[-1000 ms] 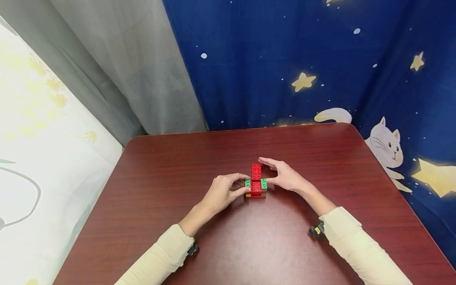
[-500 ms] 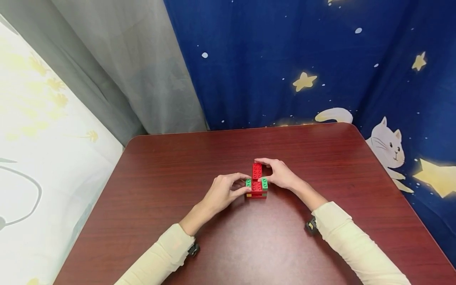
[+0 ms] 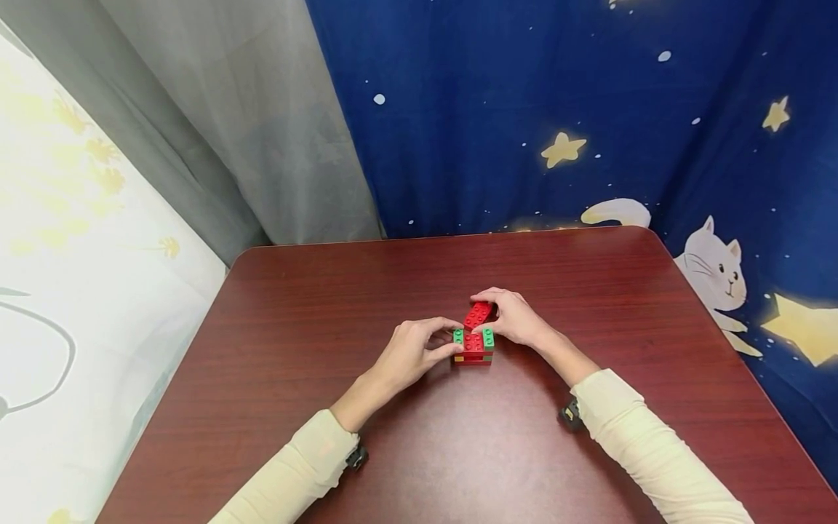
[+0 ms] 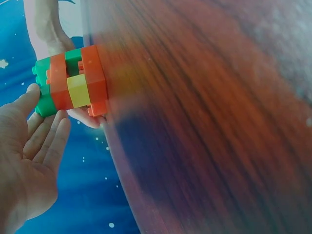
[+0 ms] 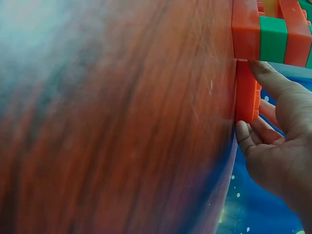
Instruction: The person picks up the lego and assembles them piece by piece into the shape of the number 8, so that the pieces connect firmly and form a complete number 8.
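A small stack of toy building bricks point(image 3: 473, 356) stands on the table, red layers with a green brick point(image 3: 488, 339) at each top end. A yellow brick point(image 4: 78, 91) shows between its red layers in the left wrist view. My left hand point(image 3: 409, 351) holds the stack's left end, thumb and fingers on the left green brick point(image 4: 45, 100). Just behind the stack lies a loose red brick point(image 3: 477, 315), turned at an angle with studs up. My right hand point(image 3: 519, 320) grips this red brick point(image 5: 247, 92) between thumb and fingertips, low on the tabletop.
The dark red wooden table point(image 3: 294, 313) runs to a far edge beyond the bricks. Behind it hang a blue star-patterned curtain point(image 3: 471, 131) and a grey curtain point(image 3: 262, 131). Small black cameras point(image 3: 571, 415) sit at both wrists.
My right hand has come in from the right and taken hold of the loose red brick, which has swung from straight to slanted. The left hand stays on the stack.
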Tool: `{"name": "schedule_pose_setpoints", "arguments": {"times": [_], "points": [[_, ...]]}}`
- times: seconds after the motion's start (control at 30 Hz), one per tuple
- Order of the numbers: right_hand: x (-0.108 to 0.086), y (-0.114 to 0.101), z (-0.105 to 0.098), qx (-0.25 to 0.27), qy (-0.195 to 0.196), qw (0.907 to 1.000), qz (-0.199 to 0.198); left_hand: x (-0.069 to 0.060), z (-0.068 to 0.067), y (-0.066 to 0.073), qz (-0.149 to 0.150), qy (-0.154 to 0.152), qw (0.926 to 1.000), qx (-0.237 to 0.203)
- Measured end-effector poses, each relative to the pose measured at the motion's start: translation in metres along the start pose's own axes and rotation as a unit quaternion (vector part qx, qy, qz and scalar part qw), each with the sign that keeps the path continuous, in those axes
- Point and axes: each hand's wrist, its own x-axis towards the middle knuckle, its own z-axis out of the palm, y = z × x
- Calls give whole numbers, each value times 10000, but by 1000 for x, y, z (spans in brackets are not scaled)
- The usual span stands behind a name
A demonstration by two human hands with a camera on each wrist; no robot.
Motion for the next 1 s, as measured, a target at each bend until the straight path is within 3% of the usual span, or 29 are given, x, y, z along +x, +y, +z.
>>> {"name": "schedule_pose_setpoints", "arguments": {"times": [0.5, 0.73, 1.0], "points": [[-8, 0, -4, 88, 206, 9997, 95, -1, 1, -1, -49, -2, 10000, -11], [-19, -9, -17, 794, 437, 9943, 561, -1, 2, -2, -106, 6, 9999, -32], [-32, -25, -30, 1409, 730, 9850, 684, -1, 4, -3, -91, 112, 9998, -142]]}}
